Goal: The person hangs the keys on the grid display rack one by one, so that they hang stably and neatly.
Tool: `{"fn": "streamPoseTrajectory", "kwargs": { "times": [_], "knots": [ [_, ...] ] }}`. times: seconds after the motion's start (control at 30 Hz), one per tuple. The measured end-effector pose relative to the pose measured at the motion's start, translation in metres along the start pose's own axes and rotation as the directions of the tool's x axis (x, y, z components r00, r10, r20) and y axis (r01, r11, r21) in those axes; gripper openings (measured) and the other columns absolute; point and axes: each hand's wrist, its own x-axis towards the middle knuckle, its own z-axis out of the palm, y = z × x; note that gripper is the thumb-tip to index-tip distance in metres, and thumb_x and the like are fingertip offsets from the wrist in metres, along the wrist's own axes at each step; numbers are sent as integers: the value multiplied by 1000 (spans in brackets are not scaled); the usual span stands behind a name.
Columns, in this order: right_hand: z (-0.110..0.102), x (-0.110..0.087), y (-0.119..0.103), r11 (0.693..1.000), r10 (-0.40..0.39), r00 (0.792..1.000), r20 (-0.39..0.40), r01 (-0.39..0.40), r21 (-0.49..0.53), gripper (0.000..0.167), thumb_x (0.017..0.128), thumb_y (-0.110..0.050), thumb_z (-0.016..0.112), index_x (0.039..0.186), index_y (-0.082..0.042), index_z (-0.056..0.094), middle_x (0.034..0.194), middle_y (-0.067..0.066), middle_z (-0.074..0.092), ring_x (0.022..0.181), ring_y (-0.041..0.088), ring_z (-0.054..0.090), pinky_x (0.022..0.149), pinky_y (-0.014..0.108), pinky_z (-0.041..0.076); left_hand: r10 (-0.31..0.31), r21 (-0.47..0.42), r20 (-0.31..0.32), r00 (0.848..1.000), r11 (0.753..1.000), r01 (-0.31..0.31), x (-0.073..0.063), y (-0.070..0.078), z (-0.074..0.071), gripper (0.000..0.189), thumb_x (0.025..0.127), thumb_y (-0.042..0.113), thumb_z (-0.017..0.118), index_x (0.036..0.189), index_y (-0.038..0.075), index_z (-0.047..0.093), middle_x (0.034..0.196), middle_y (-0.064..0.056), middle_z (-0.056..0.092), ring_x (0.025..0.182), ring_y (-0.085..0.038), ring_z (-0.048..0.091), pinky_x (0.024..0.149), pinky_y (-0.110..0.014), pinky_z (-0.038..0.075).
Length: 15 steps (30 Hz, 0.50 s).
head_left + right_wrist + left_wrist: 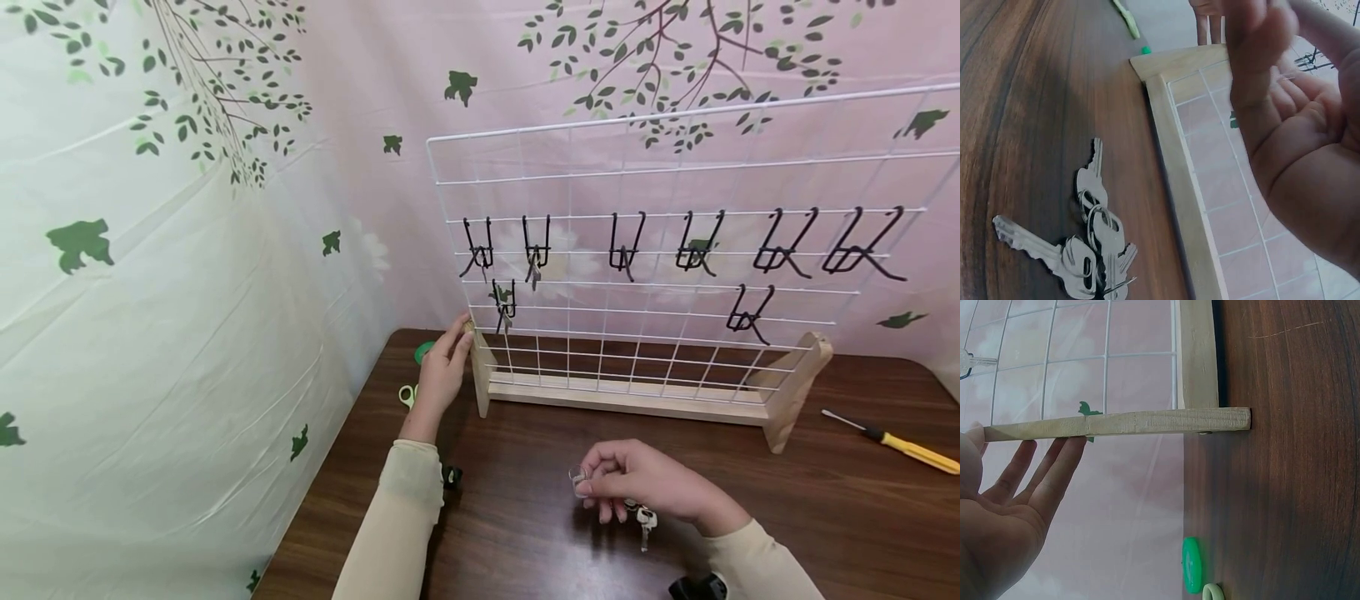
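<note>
My left hand point(444, 371) holds the top of the rack's left wooden upright point(482, 375), with fingers on its outer side in the left wrist view. Over the table, my right hand point(637, 479) pinches a thin metal key ring point(576, 474) between thumb and fingers; the fingers hide part of what it holds. Several loose silver keys with rings point(1107, 228) lie on the table below the right hand. The white wire rack point(570, 333) carries black double hooks point(625, 250). Keys hang from the two leftmost upper hooks, one a key point(535, 268), and from the lower left hook point(505, 307).
A yellow-handled screwdriver point(911, 450) lies to the rack's right. Left of the rack are a green round object point(423, 352) and pale green scissors point(407, 395). The rack's wooden base point(630, 403) runs across the dark table point(510, 492), with a patterned curtain point(360, 283) behind.
</note>
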Motion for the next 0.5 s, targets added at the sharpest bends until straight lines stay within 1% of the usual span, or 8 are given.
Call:
{"fn": "streamPoseTrajectory", "kwargs": {
  "times": [0.13, 0.27, 0.37, 0.5],
  "knots": [
    [0, -2, -9, 999, -40, 998, -42, 40, -3, 18, 106, -15, 67, 105, 3, 66, 89, 7, 79, 65, 8, 72, 52, 31, 61, -1, -5, 4, 1000, 1000, 1, 0, 0, 0, 53, 113, 50, 50, 160, 26, 52, 151, -13, 65, 135, -35, 66, 108, -57, 58],
    [-3, -4, -19, 995, -102, 993, -64, 103, 1, 15, 108, -12, 64, 105, 2, 65, 87, 4, 78, 65, 8, 72, 52, 34, 61, 1, -3, 4, 1000, 1000, -1, -1, 0, 0, 52, 113, 49, 50, 160, 27, 52, 152, -13, 65, 135, -35, 66, 108, -57, 58],
    [-5, -6, -27, 989, -145, 987, -72, 146, 8, 13, 109, -8, 61, 108, 4, 65, 87, 9, 78, 67, 10, 75, 53, 37, 62, 5, -1, 2, 1000, 1000, -5, -1, 0, 0, 52, 113, 49, 50, 160, 28, 52, 152, -13, 65, 137, -35, 65, 110, -58, 56],
    [-5, -8, -38, 984, -170, 980, -102, 174, 30, 14, 109, -7, 59, 110, 7, 62, 92, 18, 79, 71, 13, 77, 57, 37, 63, 1, 4, -2, 1000, 1000, -1, -1, 0, 0, 51, 112, 50, 50, 160, 31, 52, 152, -12, 65, 139, -34, 64, 112, -57, 55]
  ]
}}
